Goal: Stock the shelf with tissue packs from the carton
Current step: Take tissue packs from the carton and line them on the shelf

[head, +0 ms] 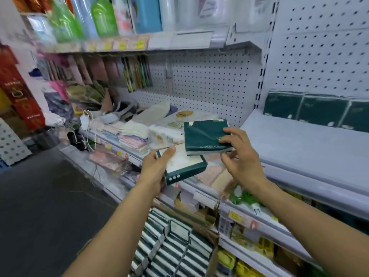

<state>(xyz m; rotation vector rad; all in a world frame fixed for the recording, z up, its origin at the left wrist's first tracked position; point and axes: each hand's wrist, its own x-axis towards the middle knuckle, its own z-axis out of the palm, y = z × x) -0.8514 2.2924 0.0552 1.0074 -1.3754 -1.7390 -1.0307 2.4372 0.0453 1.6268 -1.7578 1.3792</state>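
Packs are in both my hands, so I judge I am partway through carrying stock from carton to shelf. My left hand (157, 168) grips one green tissue pack (184, 166) from its near end, thumb on top, fingers curled underneath. My right hand (240, 156) reaches for a second green pack (205, 136), which lies just above and beyond the first; my fingertips (223, 139) touch its right edge, the fingers spread and loosely bent. Whether they really bear its weight, I cannot tell. Below my wrists sits the carton (175, 244), with rows of the same packs on edge. Well beyond my right fingers, on the pale shelf (299, 148), a row of green packs (317, 110) already stands against the pegboard back. The next move, I reckon, calls for swinging both packs rightward and setting them in front of or beside that row, faces aligned, without knocking it over.
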